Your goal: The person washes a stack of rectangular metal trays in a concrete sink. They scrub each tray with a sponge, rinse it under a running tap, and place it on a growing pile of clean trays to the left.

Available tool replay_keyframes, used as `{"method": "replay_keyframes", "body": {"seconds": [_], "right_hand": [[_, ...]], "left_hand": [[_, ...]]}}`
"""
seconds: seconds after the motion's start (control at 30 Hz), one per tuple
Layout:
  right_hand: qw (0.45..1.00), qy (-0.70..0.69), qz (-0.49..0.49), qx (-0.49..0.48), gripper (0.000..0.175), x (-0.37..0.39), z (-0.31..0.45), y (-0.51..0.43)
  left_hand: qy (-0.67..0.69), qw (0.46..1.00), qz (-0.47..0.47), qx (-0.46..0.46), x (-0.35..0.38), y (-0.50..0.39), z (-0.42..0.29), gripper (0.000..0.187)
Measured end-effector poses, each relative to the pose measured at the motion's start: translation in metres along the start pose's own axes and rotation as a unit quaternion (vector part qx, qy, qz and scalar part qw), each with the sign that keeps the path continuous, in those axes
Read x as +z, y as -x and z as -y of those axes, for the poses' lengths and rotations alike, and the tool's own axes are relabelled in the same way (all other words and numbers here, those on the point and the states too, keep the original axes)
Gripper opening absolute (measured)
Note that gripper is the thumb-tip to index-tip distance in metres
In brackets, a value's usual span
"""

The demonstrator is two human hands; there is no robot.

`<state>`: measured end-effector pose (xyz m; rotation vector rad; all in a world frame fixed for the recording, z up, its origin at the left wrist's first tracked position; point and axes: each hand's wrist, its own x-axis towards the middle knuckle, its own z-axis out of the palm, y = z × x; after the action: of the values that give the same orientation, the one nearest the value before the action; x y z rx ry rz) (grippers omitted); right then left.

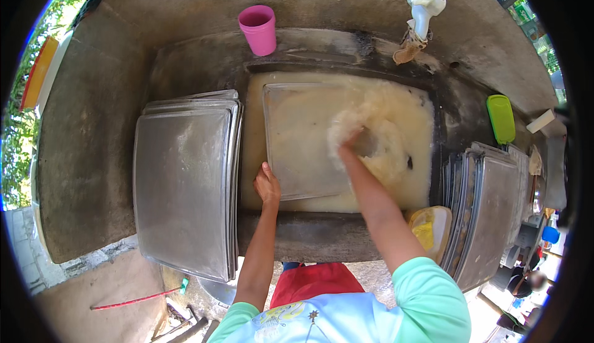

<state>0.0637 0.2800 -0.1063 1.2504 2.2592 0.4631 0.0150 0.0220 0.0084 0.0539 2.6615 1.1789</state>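
A rectangular metal baking tray (306,134) lies partly under cloudy water in a concrete sink basin (306,229). My left hand (267,183) grips the tray's left rim near its front corner, thumb up along the edge. Over the tray's right side, my right hand (355,140) is down in churned, splashing water. Foam and motion blur hide its fingers and whatever they may hold. The tray's right end is lost in the murky water (399,176).
Metal trays (185,180) are stacked left of the basin; more trays (492,213) lean at the right. A pink plastic cup (261,34) stands on the back ledge. A white tap (422,13), a green lid (501,119) and a tub with something yellow (434,236) are nearby.
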Motion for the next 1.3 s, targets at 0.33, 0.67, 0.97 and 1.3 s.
{"method": "replay_keyframes", "body": {"seconds": [0.33, 0.67, 0.97, 1.3], "right_hand": [[0.712, -0.437, -0.276, -0.475, 0.026, -0.096, 0.028, 0.182], [0.779, -0.502, -0.205, -0.314, 0.021, -0.167, 0.094, 0.009], [0.767, -0.402, -0.382, -0.322, 0.01, -0.167, 0.097, 0.0], [0.672, -0.454, -0.186, -0.555, 0.034, -0.07, -0.016, 0.19]], "left_hand": [[0.049, 0.998, -0.012, -0.042, 0.005, -0.01, 0.025, 0.066], [-0.022, 0.998, 0.005, -0.054, 0.002, -0.002, -0.001, 0.073], [-0.005, 0.999, -0.045, -0.02, 0.007, -0.003, 0.001, 0.075], [0.047, 0.997, -0.015, -0.059, 0.004, -0.01, 0.017, 0.071]]}}
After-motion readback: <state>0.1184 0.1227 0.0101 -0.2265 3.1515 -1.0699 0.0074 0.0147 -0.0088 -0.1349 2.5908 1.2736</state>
